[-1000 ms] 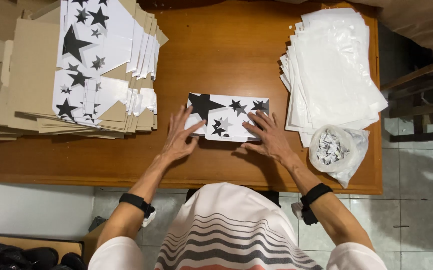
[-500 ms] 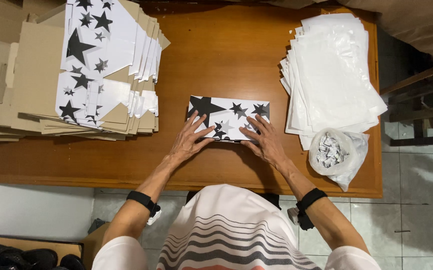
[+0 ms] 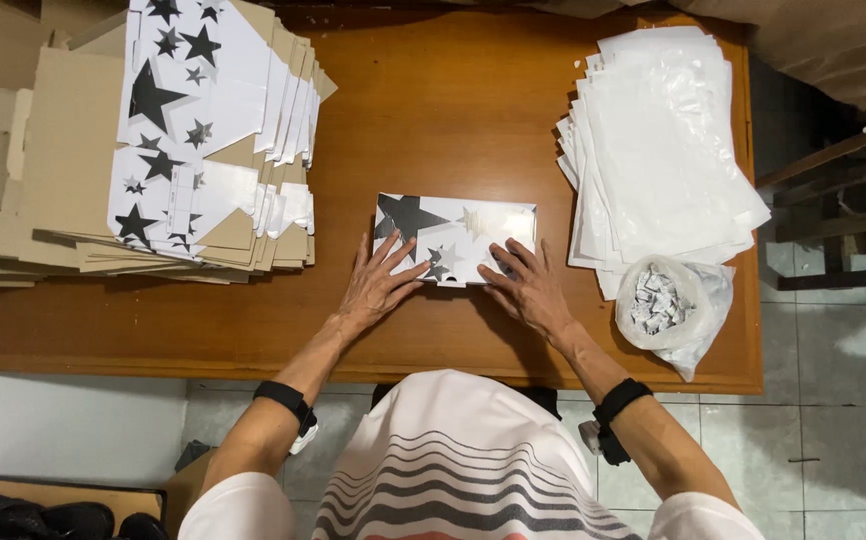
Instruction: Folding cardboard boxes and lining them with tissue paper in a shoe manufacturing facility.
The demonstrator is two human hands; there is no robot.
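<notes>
- Head view, bottom of the frame: the person's striped shirt [image 3: 473, 470] fills the lower centre, and each forearm wears one black wristband, two in all [image 3: 285, 400].
- Just above, the left hand [image 3: 375, 290] lies flat with fingers spread, fingertips on the near left edge of the star-printed box [image 3: 458, 235]; it pinches nothing.
- The right hand [image 3: 528, 290] lies open the same way, fingers fanned on the box's near right corner, pressing rather than clasping.
- Against the picture from a second ago, both hands have slid a little toward the person, off the top face and onto the near edge. The box has kept its place at the centre of the wooden table [image 3: 433, 120] and looks closed and flat on top, so I judge the closing press to be nearly over.
- Count at centre: one assembled box, white with black and grey stars.
- Right of the frame, near: one clear bag of small paper pieces [image 3: 668, 300], just beside the right hand's side of the table.
- Right of the frame, farther: one stack of white sheets [image 3: 663, 150]; its number of sheets cannot be counted.
- Upper left of the frame: one fanned pile of flat star-printed box blanks [image 3: 203, 130] on plain brown cardboard [image 3: 13, 170]; too overlapped to count.
</notes>
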